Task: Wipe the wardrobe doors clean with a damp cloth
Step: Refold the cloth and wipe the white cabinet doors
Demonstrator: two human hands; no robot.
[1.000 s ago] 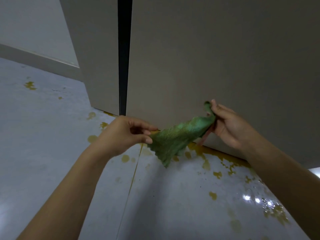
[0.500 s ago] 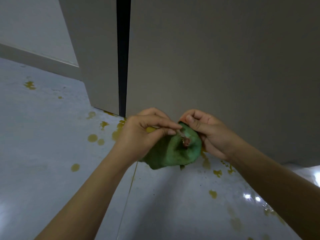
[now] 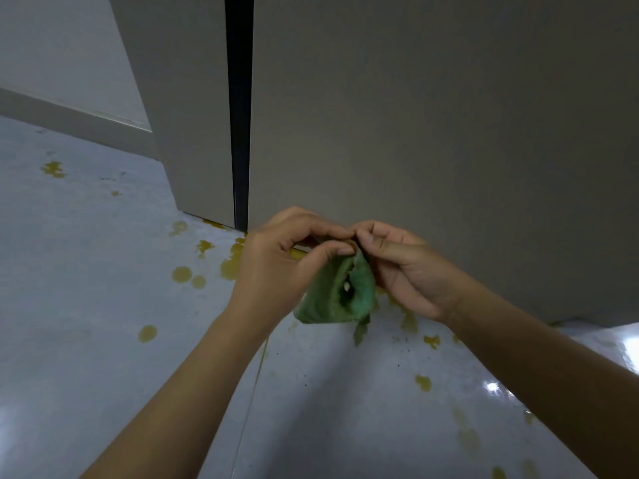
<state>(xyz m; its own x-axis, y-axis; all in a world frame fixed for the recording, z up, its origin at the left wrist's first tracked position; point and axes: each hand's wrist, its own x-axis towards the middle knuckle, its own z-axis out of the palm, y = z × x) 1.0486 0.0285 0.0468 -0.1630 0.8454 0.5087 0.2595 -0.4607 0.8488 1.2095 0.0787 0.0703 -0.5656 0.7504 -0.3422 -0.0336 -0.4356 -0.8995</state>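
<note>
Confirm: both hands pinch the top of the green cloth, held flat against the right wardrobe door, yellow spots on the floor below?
Not quite. The head view shows the green cloth hanging folded in the air, off the right wardrobe door. The rest holds: the left hand and right hand pinch its top, and yellow spots mark the floor.

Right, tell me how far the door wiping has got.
Done: nothing I can confirm; the wardrobe door shows no wipe marks. In hand: the left hand and right hand pinch the folded green cloth, clear of the door. Left: wiping both doors; yellow splashes dot the floor.
</note>
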